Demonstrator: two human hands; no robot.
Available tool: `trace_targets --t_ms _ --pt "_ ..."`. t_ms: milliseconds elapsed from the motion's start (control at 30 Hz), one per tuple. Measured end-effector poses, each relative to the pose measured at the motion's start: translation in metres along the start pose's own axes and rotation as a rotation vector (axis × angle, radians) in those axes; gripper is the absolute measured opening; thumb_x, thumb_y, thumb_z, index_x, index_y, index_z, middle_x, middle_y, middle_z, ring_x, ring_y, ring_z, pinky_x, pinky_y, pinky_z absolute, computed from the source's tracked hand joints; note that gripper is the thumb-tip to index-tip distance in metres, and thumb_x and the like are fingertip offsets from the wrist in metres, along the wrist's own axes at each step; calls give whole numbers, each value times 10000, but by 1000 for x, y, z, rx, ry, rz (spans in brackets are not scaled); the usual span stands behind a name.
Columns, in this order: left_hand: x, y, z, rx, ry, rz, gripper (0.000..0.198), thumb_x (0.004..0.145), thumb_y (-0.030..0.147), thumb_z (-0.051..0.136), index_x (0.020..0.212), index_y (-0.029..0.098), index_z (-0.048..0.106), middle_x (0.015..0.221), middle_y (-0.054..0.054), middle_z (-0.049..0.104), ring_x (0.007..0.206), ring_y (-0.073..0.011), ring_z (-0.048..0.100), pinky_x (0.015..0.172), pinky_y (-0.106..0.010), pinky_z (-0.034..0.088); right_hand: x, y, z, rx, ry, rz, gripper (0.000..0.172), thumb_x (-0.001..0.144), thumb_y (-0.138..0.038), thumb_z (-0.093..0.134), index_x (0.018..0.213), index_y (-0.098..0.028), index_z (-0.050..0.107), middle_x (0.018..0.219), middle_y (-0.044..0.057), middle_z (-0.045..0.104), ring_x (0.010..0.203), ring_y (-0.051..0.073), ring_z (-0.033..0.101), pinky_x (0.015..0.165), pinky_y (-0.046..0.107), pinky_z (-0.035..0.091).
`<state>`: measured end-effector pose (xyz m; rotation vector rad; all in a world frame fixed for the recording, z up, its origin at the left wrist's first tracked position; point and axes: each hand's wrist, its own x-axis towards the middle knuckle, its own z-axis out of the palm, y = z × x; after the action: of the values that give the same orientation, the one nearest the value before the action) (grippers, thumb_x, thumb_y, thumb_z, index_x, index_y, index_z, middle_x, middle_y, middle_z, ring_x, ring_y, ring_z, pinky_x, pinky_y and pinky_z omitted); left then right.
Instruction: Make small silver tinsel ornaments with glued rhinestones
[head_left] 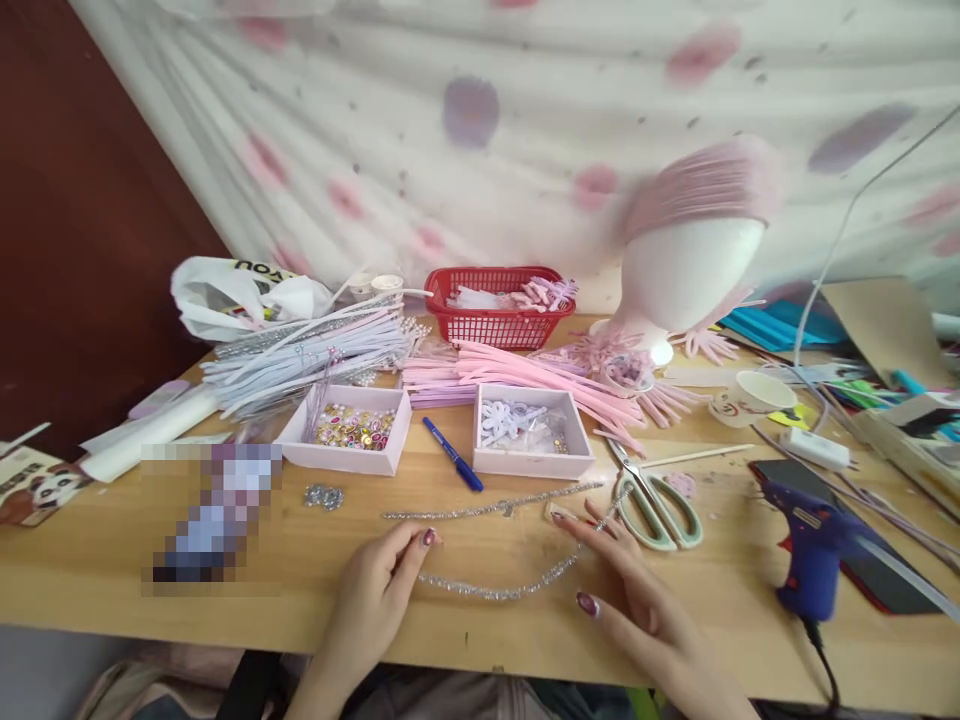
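My left hand (pixel 379 590) lies on the wooden table (pixel 480 620) with its fingers together, fingertips touching the left end of a curved silver sparkly pipe cleaner (pixel 502 588). My right hand (pixel 626 580) rests to the right, fingers stretched out over the other end of that curved piece, near the green-handled scissors (pixel 656 500). A second, straighter silver pipe cleaner (pixel 491 505) lies just beyond both hands. I cannot tell whether either hand is pinching the curved piece or only touching it.
Two shallow pink boxes hold gems (pixel 352 428) and white trinkets (pixel 529 425), with a blue pen (pixel 452 453) between them. Behind are bundles of white (pixel 300 355) and pink (pixel 525 375) pipe cleaners, a red basket (pixel 495 305) and a foam head (pixel 686 265). A blue glue gun (pixel 814 545) stands at right.
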<state>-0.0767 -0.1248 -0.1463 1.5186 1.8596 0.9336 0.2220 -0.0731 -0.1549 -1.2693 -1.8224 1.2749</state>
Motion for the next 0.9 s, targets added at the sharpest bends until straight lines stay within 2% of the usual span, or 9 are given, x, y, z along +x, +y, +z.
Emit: trace_targets --t_ms 67,133,233,367,500,600,733,833,900 --pt "-1 0 -4 -71 -45 80 393 983 453 393 870 228 694 875 -48 742 840 -208 694 741 -258 502 3 0 3 51 58 -66 476 889 -464 655 1343 -322 641 1513 88 524 1526 350 235 1223 628 169" --pt "-2 0 -5 -94 -87 140 362 978 451 415 908 225 690 920 -55 714 844 -204 670 731 -259 498 7 4 6 106 152 -125 399 892 -449 660 1258 -296 695 1428 107 607 1491 337 326 1224 601 208" --pt "-1 1 -1 -74 -107 197 305 965 422 456 890 217 668 906 -54 682 807 -198 641 712 -264 480 12 12 11 157 244 -207 335 867 -441 682 1157 -278 730 1263 113 712 1412 321 451 1185 566 320" --pt "5 -1 4 -105 -55 235 327 955 417 444 818 202 648 876 -68 710 867 -232 651 777 -300 461 16 14 14 198 339 -258 328 822 -412 704 1100 -240 720 1113 108 757 1121 286 676 1012 478 515" --pt "12 0 4 -140 -31 247 349 936 440 441 846 190 667 789 -57 701 773 -230 639 707 -300 442 10 2 15 150 551 -322 367 864 -382 641 1193 -219 644 910 70 756 882 244 723 846 421 566" --pt "13 7 7 -137 -71 281 353 944 425 416 861 185 660 595 5 574 575 -182 532 583 -276 375 2 -18 19 -95 698 -456 251 920 -344 588 1124 -215 660 810 46 703 772 224 681 776 397 549" --pt "13 25 19 -167 -235 318 356 971 426 368 870 190 614 476 74 408 458 -139 410 529 -255 322 2 -49 35 -556 490 -634 269 927 -309 635 1194 -282 654 1230 101 675 1172 312 591 1037 549 403" --pt "16 37 27 -217 -311 360 358 991 445 343 864 199 572 455 83 422 442 -131 417 545 -249 344 10 -60 47 -681 347 -646 239 945 -271 644 1184 -280 656 1150 64 738 1190 313 599 1147 671 131" --pt "17 41 29 -215 -322 375 359 1002 450 331 863 204 552 454 78 454 457 -136 449 572 -250 369 14 -60 49 -667 309 -641 164 974 -234 607 1120 -261 675 1031 35 775 1082 261 663 1165 652 58"
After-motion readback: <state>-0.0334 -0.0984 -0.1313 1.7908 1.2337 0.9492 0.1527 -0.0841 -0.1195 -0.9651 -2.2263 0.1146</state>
